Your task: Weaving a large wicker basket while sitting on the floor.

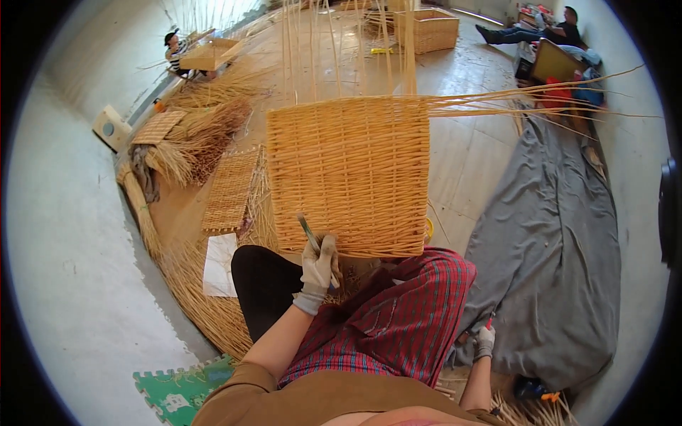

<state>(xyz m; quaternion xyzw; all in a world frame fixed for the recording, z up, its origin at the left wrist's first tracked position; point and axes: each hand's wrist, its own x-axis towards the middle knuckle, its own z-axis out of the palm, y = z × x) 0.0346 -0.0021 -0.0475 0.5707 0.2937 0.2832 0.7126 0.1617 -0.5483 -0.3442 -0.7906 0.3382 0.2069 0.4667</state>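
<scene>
In front of me stands a woven wicker panel (348, 174), its lower edge by my knees. Tall upright rods (312, 50) rise behind its top edge, and a bundle of long loose wicker strands (511, 99) sticks out from its upper right corner. My left hand (320, 266), in a pale glove, is closed around a slim tool with a grey-green end (306, 228), close to the panel's lower left. Low on the right, my gloved right hand (485, 342) is closed on a small red-ended tool (489, 321) beside the grey cloth; its kind is unclear.
A large grey cloth (547, 270) covers the right side. Bundled wicker rods (192, 284) and a smaller woven piece (231, 188) lie on the left, near a white sheet (220, 265) and a green foam mat (181, 390). Two people sit farther back, near large wicker boxes (435, 34).
</scene>
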